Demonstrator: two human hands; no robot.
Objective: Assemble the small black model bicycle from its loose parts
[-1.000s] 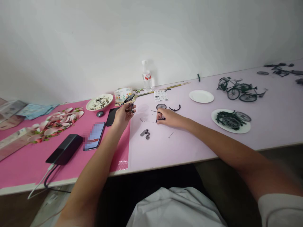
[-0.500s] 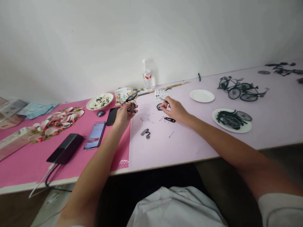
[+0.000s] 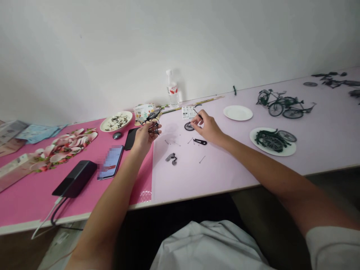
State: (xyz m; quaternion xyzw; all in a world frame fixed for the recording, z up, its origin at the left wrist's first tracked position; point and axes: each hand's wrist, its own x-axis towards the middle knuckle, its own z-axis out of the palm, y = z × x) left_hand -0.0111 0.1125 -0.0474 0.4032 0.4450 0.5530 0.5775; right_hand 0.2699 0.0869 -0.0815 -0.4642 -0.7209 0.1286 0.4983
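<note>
My left hand point(image 3: 144, 138) is closed around a black model bicycle frame point(image 3: 153, 127), held above the table near the pink cover's edge; part of it is hidden by the fingers. My right hand point(image 3: 209, 128) holds a thin dark stick-like tool point(image 3: 198, 114) that pokes up past the fingers. Its thumb and fingertip are at the right edge of a small black spoked wheel point(image 3: 189, 126); I cannot tell whether they grip it. Below lie a black crank-shaped part point(image 3: 200, 141), a grey part with a pedal-like end point(image 3: 171, 158) and several thin pins point(image 3: 202, 159).
Model bicycles point(image 3: 285, 105) stand at the right, near an oval white plate point(image 3: 237, 113) and a plate of dark parts point(image 3: 292, 149). A bottle point(image 3: 172, 90) stands by the wall, with a printed sheet point(image 3: 188, 112) nearby. Phone point(image 3: 111, 163), power bank point(image 3: 75, 179) and bowl point(image 3: 128, 119) lie left.
My right fingers have shifted, and the dark tool now shows more plainly above them. My left hand still holds the frame. The whole view has moved slightly.
</note>
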